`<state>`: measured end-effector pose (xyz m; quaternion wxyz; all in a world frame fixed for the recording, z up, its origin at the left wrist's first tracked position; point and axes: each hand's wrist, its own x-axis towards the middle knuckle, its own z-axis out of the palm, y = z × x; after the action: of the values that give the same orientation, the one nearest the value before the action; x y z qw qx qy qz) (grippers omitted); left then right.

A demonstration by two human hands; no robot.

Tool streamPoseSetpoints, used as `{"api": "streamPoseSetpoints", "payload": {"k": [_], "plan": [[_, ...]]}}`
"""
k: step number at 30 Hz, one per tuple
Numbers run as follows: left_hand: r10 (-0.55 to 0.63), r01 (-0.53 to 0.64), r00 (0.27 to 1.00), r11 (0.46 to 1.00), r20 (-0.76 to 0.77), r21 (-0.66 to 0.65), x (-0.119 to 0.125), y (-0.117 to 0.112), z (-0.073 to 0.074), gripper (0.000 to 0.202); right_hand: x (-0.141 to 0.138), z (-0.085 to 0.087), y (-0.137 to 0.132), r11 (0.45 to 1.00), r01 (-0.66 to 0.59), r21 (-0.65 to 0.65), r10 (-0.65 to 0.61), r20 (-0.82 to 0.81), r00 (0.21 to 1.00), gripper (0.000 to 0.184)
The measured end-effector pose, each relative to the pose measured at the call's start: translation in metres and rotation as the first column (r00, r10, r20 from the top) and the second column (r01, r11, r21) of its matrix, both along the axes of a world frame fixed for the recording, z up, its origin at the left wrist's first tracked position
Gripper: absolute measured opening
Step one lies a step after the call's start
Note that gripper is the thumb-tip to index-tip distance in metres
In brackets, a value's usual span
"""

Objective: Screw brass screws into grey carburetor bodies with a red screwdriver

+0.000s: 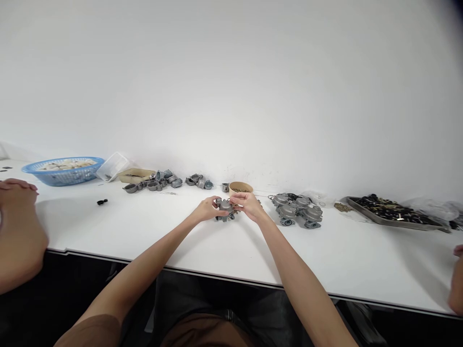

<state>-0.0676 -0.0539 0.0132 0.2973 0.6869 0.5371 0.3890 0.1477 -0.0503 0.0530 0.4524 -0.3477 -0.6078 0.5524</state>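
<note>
A grey cast-metal gas regulator [226, 206], round-topped, is in front of me on the white table. My left hand [207, 209] grips its left side, thumb and fingers closed round the edge. At its upper right, the fingers of my right hand [249, 204] are pinched together close against it. Whatever sits between those fingertips is too small to make out. Small brass-coloured pieces [237, 210] show beside the regulator, partly covered by my right hand. Just behind stands a tan round tub [241, 187] with small brass-coloured parts inside.
Several similar regulators [296, 209] cluster at right, before a metal tray [394, 223] of black and brass parts. Grey castings [162, 180] and a blue basket [63, 180] lie left. A small black part [102, 202] is nearer. Other people's arms [20, 231] rest at both table ends.
</note>
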Motion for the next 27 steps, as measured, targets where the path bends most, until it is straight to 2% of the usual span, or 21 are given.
{"api": "streamPoseSetpoints", "payload": {"k": [5, 9, 13, 17, 19, 21, 23, 27], "plan": [[-0.024, 0.027, 0.999, 0.996, -0.031, 0.089, 0.003, 0.001, -0.006, 0.088, 0.008, -0.004, 0.010, 0.993, 0.016, 0.120, -0.021, 0.038, 0.999, 0.019], [-0.168, 0.167, 0.986, 0.985, 0.020, 0.048, -0.001, 0.007, -0.004, 0.092, 0.018, -0.009, 0.022, 0.954, 0.098, 0.284, -0.111, 0.030, 0.993, 0.012], [-0.319, 0.319, 0.946, 0.948, 0.051, -0.004, -0.008, 0.007, 0.005, 0.091, 0.026, -0.013, 0.026, 0.906, 0.097, 0.413, -0.180, 0.166, 0.970, 0.010], [-0.413, 0.420, 0.905, 0.906, 0.105, -0.053, -0.012, 0.006, 0.010, 0.088, 0.026, -0.016, 0.022, 0.887, 0.101, 0.450, -0.233, 0.249, 0.940, 0.009], [-0.434, 0.442, 0.893, 0.895, 0.117, -0.057, -0.013, 0.006, 0.009, 0.087, 0.025, -0.017, 0.020, 0.841, 0.108, 0.530, -0.311, 0.312, 0.898, 0.003], [-0.440, 0.447, 0.891, 0.893, 0.113, -0.046, -0.014, 0.007, 0.007, 0.086, 0.024, -0.016, 0.017, 0.790, 0.094, 0.606, -0.381, 0.364, 0.850, 0.007], [-0.444, 0.450, 0.889, 0.893, 0.109, -0.035, -0.014, 0.009, 0.006, 0.085, 0.024, -0.014, 0.016, 0.756, 0.063, 0.652, -0.397, 0.380, 0.835, 0.012], [-0.448, 0.452, 0.888, 0.892, 0.102, -0.018, -0.014, 0.012, 0.003, 0.083, 0.025, -0.008, 0.014, 0.734, -0.057, 0.677, -0.311, 0.409, 0.858, 0.018]]}}
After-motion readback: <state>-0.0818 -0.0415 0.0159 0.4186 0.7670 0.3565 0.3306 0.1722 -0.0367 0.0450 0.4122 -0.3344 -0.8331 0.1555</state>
